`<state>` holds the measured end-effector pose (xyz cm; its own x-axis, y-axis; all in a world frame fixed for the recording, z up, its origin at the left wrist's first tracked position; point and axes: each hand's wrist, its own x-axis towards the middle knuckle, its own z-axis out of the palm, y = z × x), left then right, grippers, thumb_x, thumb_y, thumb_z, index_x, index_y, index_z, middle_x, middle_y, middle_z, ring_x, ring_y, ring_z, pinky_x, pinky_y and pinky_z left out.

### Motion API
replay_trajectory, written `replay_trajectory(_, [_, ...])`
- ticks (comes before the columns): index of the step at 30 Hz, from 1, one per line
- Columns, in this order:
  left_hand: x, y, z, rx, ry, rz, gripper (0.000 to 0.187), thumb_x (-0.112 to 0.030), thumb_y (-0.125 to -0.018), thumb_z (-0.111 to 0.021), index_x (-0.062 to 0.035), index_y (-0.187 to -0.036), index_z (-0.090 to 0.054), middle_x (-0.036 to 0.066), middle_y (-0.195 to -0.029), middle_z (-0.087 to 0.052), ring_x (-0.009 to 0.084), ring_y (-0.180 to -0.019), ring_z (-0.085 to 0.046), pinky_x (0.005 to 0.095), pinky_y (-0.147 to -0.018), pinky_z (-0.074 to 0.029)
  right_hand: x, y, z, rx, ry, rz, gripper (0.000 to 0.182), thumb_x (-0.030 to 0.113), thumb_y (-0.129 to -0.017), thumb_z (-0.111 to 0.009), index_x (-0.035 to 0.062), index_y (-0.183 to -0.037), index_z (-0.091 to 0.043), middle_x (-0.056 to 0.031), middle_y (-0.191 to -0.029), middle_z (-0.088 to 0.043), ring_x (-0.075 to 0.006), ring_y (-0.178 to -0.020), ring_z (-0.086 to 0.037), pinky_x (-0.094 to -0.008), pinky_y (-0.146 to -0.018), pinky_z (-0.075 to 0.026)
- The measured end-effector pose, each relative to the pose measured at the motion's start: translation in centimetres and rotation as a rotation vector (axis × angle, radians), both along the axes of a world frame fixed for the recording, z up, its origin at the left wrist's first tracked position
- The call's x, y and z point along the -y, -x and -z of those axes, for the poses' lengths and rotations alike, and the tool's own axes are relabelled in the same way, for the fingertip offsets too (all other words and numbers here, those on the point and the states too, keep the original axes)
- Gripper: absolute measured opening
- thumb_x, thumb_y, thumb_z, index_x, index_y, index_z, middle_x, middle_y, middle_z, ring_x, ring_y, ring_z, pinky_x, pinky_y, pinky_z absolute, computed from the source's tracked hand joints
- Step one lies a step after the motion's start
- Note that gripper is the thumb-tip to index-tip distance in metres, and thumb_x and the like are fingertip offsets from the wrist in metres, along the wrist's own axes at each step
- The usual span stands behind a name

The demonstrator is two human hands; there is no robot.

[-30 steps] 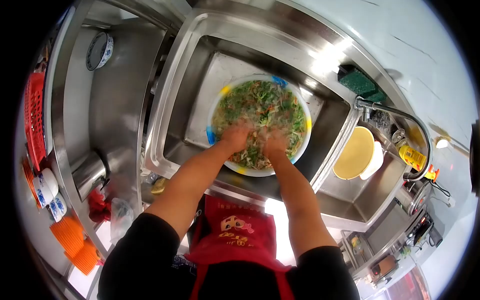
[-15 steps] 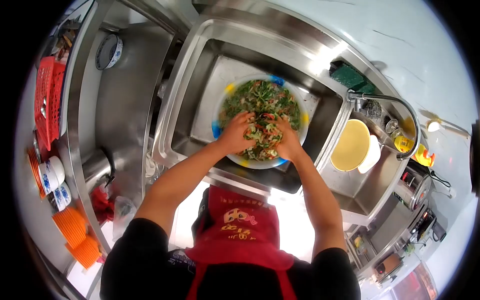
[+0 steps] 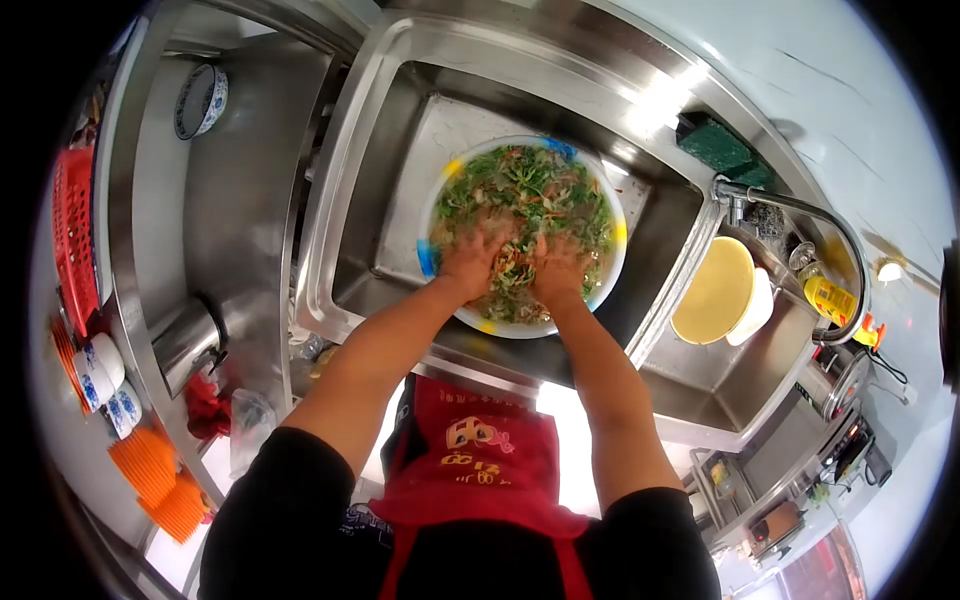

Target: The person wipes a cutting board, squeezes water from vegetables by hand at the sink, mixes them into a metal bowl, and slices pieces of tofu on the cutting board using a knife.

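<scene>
A round white basin [image 3: 427, 232] with blue and yellow patches on its rim sits in the large steel sink [image 3: 400, 90]. It holds water full of chopped leafy vegetables [image 3: 545, 185] mixed with orange-red shreds. My left hand [image 3: 474, 262] is dipped into the left side of the mix, fingers stretched out and partly under the water. Beside it, my right hand [image 3: 560, 272] reaches in on the right, its fingers also extended and blurred by the water. A clump of vegetables shows between the two hands.
A yellow bowl [image 3: 713, 290] and a white container [image 3: 752, 308] stand in the smaller sink on the right. The curved faucet [image 3: 800, 205] rises between the basins. Green scouring pads [image 3: 715, 148] and a yellow bottle [image 3: 830, 298] line the back edge. Steel shelving [image 3: 245, 170] stands left.
Both hands have lowered into the water, and the vegetables held up between them have sunk and spread out. The fingers, curled inward before, now extend forward. The view has shifted slightly.
</scene>
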<state>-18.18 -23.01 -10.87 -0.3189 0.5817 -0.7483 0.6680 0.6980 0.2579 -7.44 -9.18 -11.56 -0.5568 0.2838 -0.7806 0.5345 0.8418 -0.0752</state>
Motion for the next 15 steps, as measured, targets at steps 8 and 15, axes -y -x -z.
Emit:
replay_trajectory(8, [-1.3,2.4,-0.8,-0.053,-0.226,-0.026,0.065,-0.017,-0.082,-0.063,-0.02,-0.142,-0.038,0.022,-0.141,-0.034,0.0398,-0.113,-0.054,0.0455,-0.093,-0.047,-1.9,-0.4,2.3,-0.234,0.027,0.126,0.07,0.022,-0.078,-0.069,0.0223,-0.14,-0.038,-0.0233,-0.124,-0.052,-0.044,-0.119,-0.048,-0.049,-0.095,-0.045])
replay_trajectory(15, [0.9,0.4,-4.2,0.046,-0.703,-0.362,0.074,0.0,-0.068,-0.072,-0.0149,-0.137,-0.046,0.02,-0.14,-0.037,0.04,-0.122,-0.045,0.0458,-0.1,-0.041,-3.2,-1.9,-5.8,-0.836,0.426,0.325,0.078,0.008,-0.07,-0.073,0.0205,-0.14,-0.04,-0.0265,-0.127,-0.049,-0.0445,-0.114,-0.052,-0.0455,-0.092,-0.049])
